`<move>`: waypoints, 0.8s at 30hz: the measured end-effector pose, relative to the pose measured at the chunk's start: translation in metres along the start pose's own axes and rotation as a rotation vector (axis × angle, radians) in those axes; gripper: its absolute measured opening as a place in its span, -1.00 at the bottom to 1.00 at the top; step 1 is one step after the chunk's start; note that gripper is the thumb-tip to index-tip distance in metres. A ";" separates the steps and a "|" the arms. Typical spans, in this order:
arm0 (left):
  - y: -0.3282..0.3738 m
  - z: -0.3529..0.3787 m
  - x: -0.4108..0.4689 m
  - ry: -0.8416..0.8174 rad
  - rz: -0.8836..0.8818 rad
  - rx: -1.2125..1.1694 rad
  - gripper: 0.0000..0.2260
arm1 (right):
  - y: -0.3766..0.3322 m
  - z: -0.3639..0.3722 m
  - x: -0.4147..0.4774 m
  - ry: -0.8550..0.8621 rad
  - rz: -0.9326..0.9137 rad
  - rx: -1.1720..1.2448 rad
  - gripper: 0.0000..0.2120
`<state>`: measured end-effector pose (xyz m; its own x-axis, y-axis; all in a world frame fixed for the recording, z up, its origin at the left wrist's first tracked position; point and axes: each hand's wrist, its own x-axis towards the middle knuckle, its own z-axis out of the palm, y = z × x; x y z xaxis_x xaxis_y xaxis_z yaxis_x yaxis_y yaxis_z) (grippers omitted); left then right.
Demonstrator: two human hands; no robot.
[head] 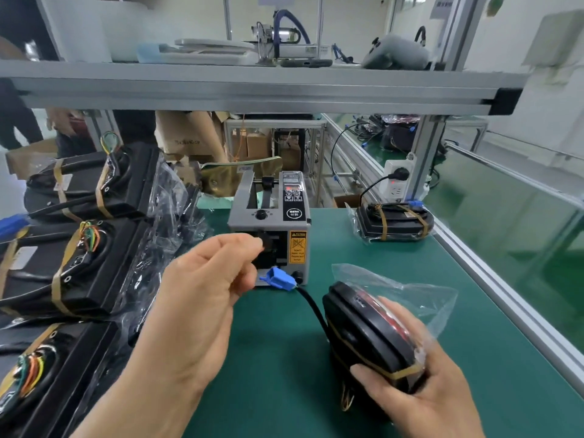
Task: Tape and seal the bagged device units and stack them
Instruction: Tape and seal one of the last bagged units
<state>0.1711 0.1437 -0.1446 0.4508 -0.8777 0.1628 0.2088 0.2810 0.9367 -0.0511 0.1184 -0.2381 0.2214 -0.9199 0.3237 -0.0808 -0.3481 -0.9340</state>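
Observation:
My right hand (420,384) grips a black device unit (363,330) in a clear plastic bag, tilted on edge on the green mat (284,374). A brown tape strip runs round the unit, and its black cable ends in a blue connector (279,278). My left hand (202,298) reaches to the outlet of the grey tape dispenser (268,229), thumb and forefinger pinched together at the slot. Whether a tape piece is between them I cannot tell. One sealed, taped unit (395,221) lies at the far right of the mat.
Several bagged black units with brown tape and coloured wires (72,263) are stacked on the left. An aluminium shelf (252,86) runs overhead. A power strip (396,181) hangs on the frame post. The bench edge rail (505,295) runs along the right. Cardboard boxes stand behind.

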 end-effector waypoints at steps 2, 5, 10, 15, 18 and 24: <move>0.010 0.004 -0.018 -0.107 -0.026 0.036 -0.81 | 0.000 0.002 0.000 0.003 0.012 -0.012 -0.14; 0.009 0.019 -0.039 -0.329 -0.131 0.176 -0.74 | 0.000 0.003 -0.001 0.013 0.002 0.004 -0.14; -0.005 0.037 -0.032 -0.321 -0.141 0.332 -0.84 | -0.003 0.003 -0.002 0.012 0.004 0.009 -0.15; -0.013 0.041 -0.022 -0.307 -0.188 0.349 -0.89 | -0.005 0.004 -0.003 0.003 0.019 0.028 -0.21; -0.018 0.041 -0.021 -0.300 -0.234 0.335 -0.89 | -0.004 0.005 -0.003 0.001 0.023 0.029 -0.26; -0.021 0.043 -0.024 -0.280 -0.200 0.317 -0.88 | -0.003 0.008 -0.004 0.018 0.006 -0.015 -0.26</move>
<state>0.1187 0.1424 -0.1547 0.1684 -0.9857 0.0063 -0.0272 0.0017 0.9996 -0.0442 0.1245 -0.2376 0.2032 -0.9252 0.3206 -0.0965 -0.3448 -0.9337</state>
